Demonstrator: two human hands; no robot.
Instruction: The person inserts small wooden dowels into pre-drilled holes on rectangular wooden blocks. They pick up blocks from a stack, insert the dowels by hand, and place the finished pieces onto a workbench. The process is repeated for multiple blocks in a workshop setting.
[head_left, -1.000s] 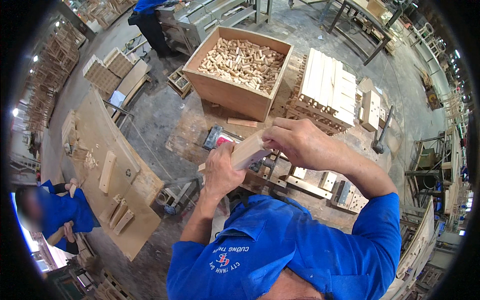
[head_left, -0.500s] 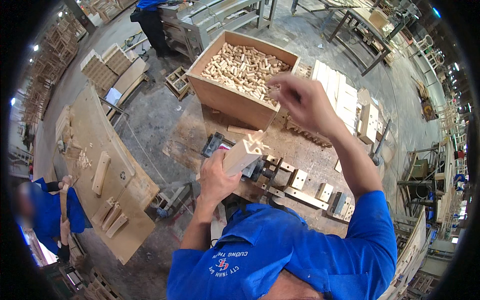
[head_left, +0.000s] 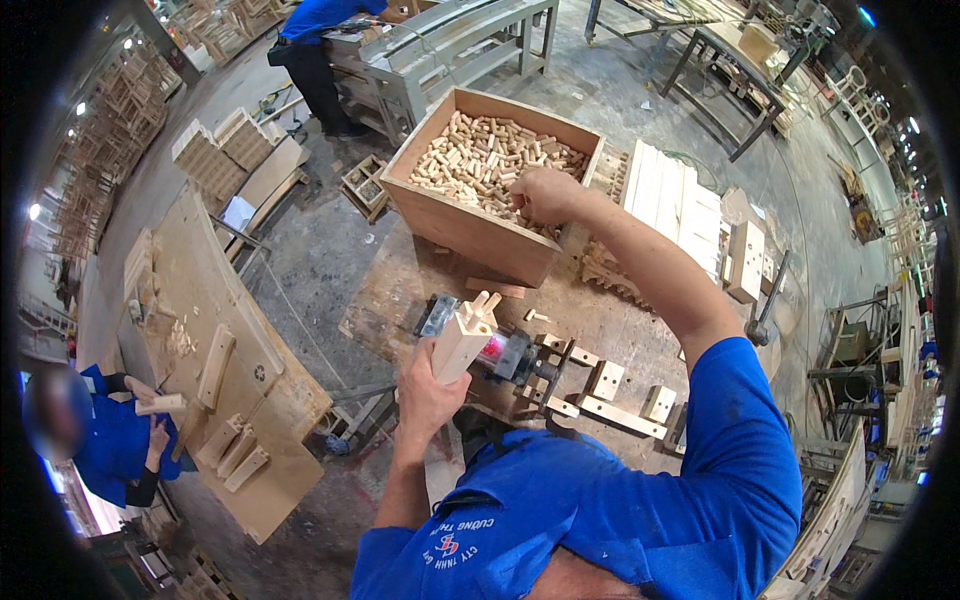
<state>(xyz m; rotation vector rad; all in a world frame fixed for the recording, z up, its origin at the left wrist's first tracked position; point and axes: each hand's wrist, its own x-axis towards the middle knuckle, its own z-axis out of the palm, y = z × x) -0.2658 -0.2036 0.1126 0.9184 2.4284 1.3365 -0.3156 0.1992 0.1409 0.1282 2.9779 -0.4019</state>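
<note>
Wearing a shirt (head_left: 640, 500) with white lettering (head_left: 475, 524), someone (head_left: 655, 260) grips a wooden block (head_left: 461, 346).

The scene is seen from the person's head, through the left of two fisheye cameras worn side by side. The lens is pointed steeply downward and forward, so that the blue shirt (head_left: 610, 500) is taken in from above at the lower edge, nearest to it. The left hand (head_left: 430, 380) and the right hand (head_left: 550, 196) are viewed from above, close by, and the wooden box (head_left: 465, 232) is looked into over its near wall. Farther off, the metal bench (head_left: 408, 98) is caught near the top edge and a co-worker (head_left: 112, 445) at the far left. Straight edges are bent toward the dark, rounded rim.
</note>
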